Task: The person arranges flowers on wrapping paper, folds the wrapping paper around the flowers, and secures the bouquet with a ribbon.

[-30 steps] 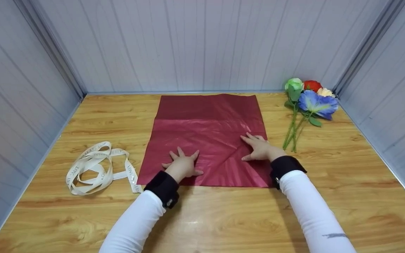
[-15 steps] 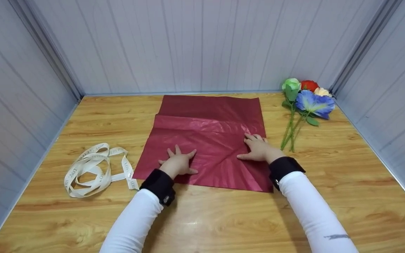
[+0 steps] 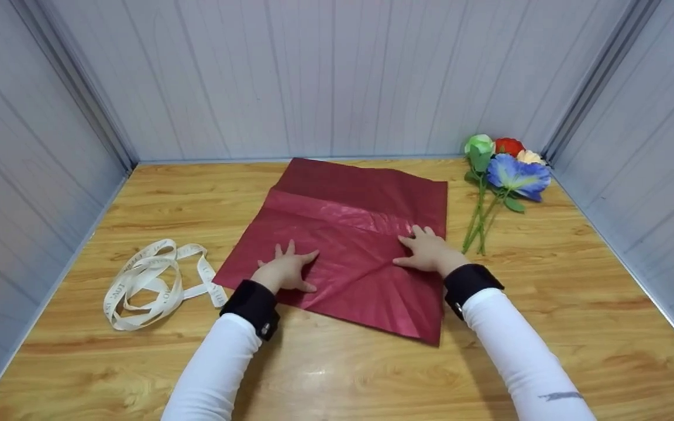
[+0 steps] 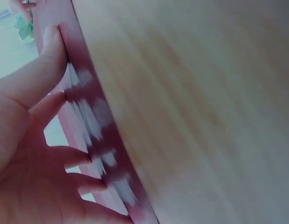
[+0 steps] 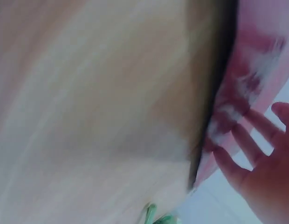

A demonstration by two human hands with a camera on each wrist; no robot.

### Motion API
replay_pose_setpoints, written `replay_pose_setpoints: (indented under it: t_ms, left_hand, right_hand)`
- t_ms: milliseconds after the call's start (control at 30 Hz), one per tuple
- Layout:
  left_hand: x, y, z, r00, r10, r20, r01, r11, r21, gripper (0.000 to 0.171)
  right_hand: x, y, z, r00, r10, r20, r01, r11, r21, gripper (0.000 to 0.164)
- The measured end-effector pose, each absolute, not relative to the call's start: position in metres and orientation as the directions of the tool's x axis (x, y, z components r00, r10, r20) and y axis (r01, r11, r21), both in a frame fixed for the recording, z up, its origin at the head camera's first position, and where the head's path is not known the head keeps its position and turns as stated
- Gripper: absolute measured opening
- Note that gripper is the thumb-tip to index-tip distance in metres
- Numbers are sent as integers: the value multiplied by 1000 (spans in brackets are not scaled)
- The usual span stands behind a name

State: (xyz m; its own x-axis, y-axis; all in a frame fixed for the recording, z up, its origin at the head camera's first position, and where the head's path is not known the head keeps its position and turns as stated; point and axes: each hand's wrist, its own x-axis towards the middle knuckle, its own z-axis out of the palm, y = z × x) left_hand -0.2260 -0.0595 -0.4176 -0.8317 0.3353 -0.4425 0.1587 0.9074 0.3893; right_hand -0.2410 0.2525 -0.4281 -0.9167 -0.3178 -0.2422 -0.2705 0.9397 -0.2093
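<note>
A dark red sheet of wrapping paper point(image 3: 337, 257) with crosswise creases lies turned at an angle on the wooden table. My left hand point(image 3: 284, 269) presses on its left front part with fingers spread. On the right part of the sheet rests my right hand point(image 3: 426, 250), its fingers spread too. In the left wrist view the fingertips of the left hand point(image 4: 37, 135) touch the red paper point(image 4: 135, 196). The right wrist view has the right hand point(image 5: 261, 158) with its fingertips on the same sheet point(image 5: 242, 79).
A loose coil of cream ribbon point(image 3: 170, 292) with printed letters lies at the left. At the back right are artificial flowers: a blue flower point(image 3: 518, 175), a green rose point(image 3: 480, 146), a red flower point(image 3: 509, 146) and a pale one point(image 3: 530, 156). Grey panel walls point(image 3: 337, 82) enclose the table point(image 3: 337, 374).
The red sheet has turned clockwise under both hands. Its right front corner has come nearer and its left front corner has moved away. My left hand has shifted slightly left.
</note>
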Motion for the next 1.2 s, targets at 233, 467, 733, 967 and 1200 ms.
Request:
replay_pose_setpoints:
  t_ms: [233,467,733,967,1200]
  left_hand:
    - [-228,-67,-421,-836,367,-407,185,889,420,84]
    - [-233,-77,-423,-841,388,-378,201,872,446,84]
    - [-233,-85,-426,-900,314,-303,165,887,431,86]
    - [-225,-70,-425,-889,379,-257,287,899,331,56]
    - [-212,-43,-429,-874,334,-352,240,928,285,85]
  right_hand:
    - [-243,244,-430,-912,-360,-194,-326,927,-187,60]
    - [-238,248,-432,-890,-411,-199,-355,896,-265,64]
    - [-237,240,-423,-900,-372,-226,-350,928,-131,74]
    - [-239,243,-433,-907,-370,-200,-319,915,-248,76]
    - [-240,250,-437,-865,-390,-317,-295,904,-309,81]
